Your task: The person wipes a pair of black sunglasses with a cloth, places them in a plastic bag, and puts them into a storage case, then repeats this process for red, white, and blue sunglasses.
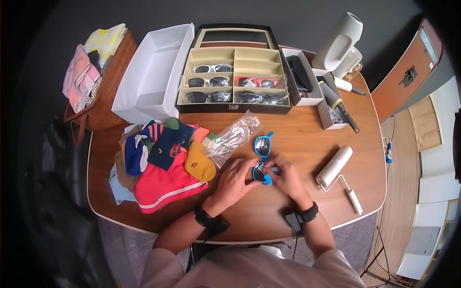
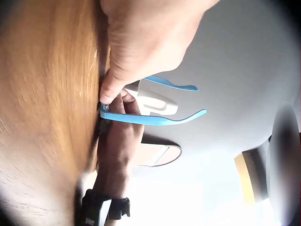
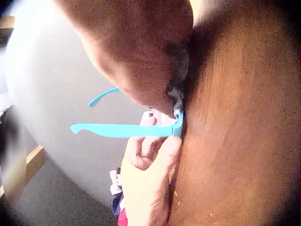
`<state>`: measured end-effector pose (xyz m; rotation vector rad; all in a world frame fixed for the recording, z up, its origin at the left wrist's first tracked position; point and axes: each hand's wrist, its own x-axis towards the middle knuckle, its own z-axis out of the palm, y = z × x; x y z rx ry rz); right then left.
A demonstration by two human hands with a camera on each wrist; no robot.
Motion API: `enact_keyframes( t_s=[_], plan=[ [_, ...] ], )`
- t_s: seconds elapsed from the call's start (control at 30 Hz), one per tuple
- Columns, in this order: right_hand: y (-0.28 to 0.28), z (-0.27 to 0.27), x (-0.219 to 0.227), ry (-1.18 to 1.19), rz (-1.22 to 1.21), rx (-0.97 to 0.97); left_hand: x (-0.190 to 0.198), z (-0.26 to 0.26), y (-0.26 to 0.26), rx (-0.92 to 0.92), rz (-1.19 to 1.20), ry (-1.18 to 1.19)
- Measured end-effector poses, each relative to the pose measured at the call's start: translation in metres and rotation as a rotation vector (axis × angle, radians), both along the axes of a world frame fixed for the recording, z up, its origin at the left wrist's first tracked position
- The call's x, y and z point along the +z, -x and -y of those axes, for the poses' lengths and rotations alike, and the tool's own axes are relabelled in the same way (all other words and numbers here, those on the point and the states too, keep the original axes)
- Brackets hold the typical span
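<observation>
A pair of blue sunglasses [image 1: 262,146] stands front-down on the table, its blue temple arms [image 3: 122,130] sticking up from the tabletop. My left hand [image 1: 233,185] pinches the frame at the near lens, thumb and fingertips at its edge. From the other side, my right hand [image 1: 287,178] has curled fingers round a small grey-white cloth [image 3: 179,66] and presses it against the inner side of that near lens. The hands partly hide this lens. The far lens shows dark and uncovered.
A crumpled clear plastic bag [image 1: 237,137] and a heap of clothes and socks [image 1: 168,163] lie left. Behind stands a display case [image 1: 234,108] of sunglasses beside a white box [image 1: 151,72]. Lint rollers [image 1: 336,165] and small boxes [image 1: 307,101] sit right.
</observation>
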<state>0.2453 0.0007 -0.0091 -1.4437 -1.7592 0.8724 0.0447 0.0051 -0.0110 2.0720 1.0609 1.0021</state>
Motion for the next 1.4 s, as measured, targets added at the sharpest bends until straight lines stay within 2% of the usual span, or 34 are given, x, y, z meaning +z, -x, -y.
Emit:
enact_keyframes(
  t_s=[0.1, 0.3, 0.5, 0.6, 0.7, 0.8, 1.0, 1.1, 1.2, 1.4],
  plan=[
    [0.009, -0.003, 0.006, -0.005, 0.058, -0.079, -0.002, 0.001, 0.0, -0.005, 0.025, 0.004],
    [0.003, -0.003, 0.001, -0.116, 0.081, 0.084, -0.008, 0.002, 0.0, 0.004, 0.063, 0.037],
    [-0.006, -0.006, 0.005, -0.1, 0.011, 0.228, -0.002, -0.002, 0.001, -0.015, 0.037, 0.042],
    [-0.001, -0.007, 0.002, -0.055, 0.024, 0.09, -0.002, -0.001, 0.0, -0.014, 0.029, 0.037],
    [0.001, -0.008, 0.0, -0.057, 0.041, 0.062, -0.002, 0.0, 0.001, -0.005, 0.023, 0.038],
    [0.001, -0.007, 0.007, -0.076, 0.088, 0.086, -0.002, -0.001, 0.0, 0.0, 0.019, 0.042],
    [-0.006, -0.009, 0.005, -0.105, 0.019, 0.223, -0.001, -0.002, 0.001, -0.014, 0.033, 0.04],
    [0.001, -0.006, 0.004, -0.085, 0.073, 0.077, -0.002, -0.002, 0.0, -0.003, 0.023, 0.035],
    [0.004, -0.005, 0.004, -0.086, 0.123, 0.044, -0.004, -0.002, 0.001, 0.0, 0.025, 0.044],
    [-0.001, -0.006, 0.007, -0.064, 0.082, 0.131, -0.001, -0.001, 0.0, -0.002, 0.032, 0.051]
  ],
)
